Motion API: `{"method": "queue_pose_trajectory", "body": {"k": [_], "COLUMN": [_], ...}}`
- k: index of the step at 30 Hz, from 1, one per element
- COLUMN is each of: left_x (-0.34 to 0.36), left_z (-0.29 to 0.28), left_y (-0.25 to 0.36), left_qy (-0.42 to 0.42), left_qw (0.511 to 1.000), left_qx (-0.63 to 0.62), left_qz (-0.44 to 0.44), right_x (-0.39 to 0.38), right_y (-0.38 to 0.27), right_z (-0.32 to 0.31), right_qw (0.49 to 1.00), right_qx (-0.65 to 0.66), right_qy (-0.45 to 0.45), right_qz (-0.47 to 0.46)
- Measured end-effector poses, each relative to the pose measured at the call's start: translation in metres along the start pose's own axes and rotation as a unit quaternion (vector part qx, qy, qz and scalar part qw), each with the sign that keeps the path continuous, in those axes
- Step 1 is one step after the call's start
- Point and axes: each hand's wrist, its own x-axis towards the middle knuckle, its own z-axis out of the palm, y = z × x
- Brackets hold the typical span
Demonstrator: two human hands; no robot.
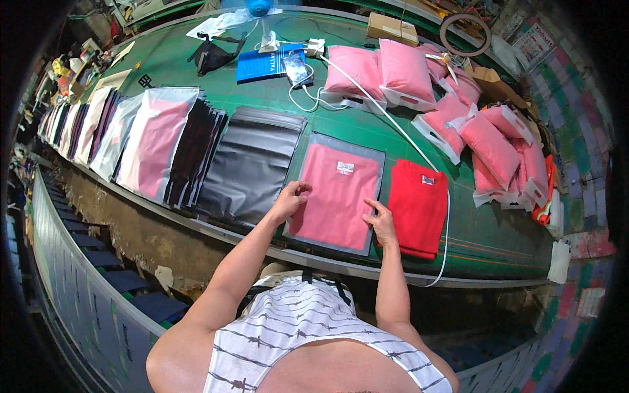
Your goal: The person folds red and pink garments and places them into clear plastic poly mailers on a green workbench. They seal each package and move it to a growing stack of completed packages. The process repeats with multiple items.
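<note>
In the head view a folded pink garment (pixel 331 213) with a neck label lies inside a translucent bag (pixel 354 244) in front of me. My left hand (pixel 292 200) is at the bag's left side, fingers loosely curled with a small gap between thumb and index. My right hand (pixel 380 221) is at its right side, index finger and thumb apart near the edge. A pile of folded red garments (pixel 416 213) lies right beside it. A stack of dark plastic bags (pixel 246 167) lies to its left.
A long row of packed garments (pixel 154 141) stretches left. Puffy pink packages (pixel 488 150) are heaped at the back right. A white cable (pixel 393 121) crosses the green table (pixel 491 242). A fan (pixel 261 13), blue box (pixel 252 69) and black bag (pixel 209 56) sit at the back.
</note>
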Motion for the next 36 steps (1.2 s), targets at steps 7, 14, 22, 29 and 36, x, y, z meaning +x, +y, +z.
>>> {"method": "queue_pose_trajectory", "body": {"k": [7,14,22,29,36], "left_x": [-0.002,-0.027,-0.058,-0.076,-0.084], "left_z": [0.001,-0.022,-0.123,-0.279,-0.453], "left_y": [0.017,0.071,0.118,0.115,0.095], "left_qy": [-0.032,-0.013,0.028,0.06,0.067], "left_qw": [0.998,0.986,0.983,0.961,0.967], "left_qx": [0.002,-0.006,0.027,0.055,-0.018], "left_qz": [0.044,0.167,0.179,0.265,0.246], "right_x": [-0.003,-0.009,0.006,0.026,0.039], "right_y": [-0.021,-0.049,-0.107,-0.159,-0.219], "right_z": [0.005,0.023,0.11,0.253,0.426], "right_qw": [1.0,0.992,0.989,0.979,0.97], "right_qx": [-0.012,-0.079,0.001,-0.005,-0.008], "right_qy": [-0.015,0.023,0.012,-0.006,-0.027], "right_qz": [0.003,-0.096,-0.147,-0.204,-0.243]}}
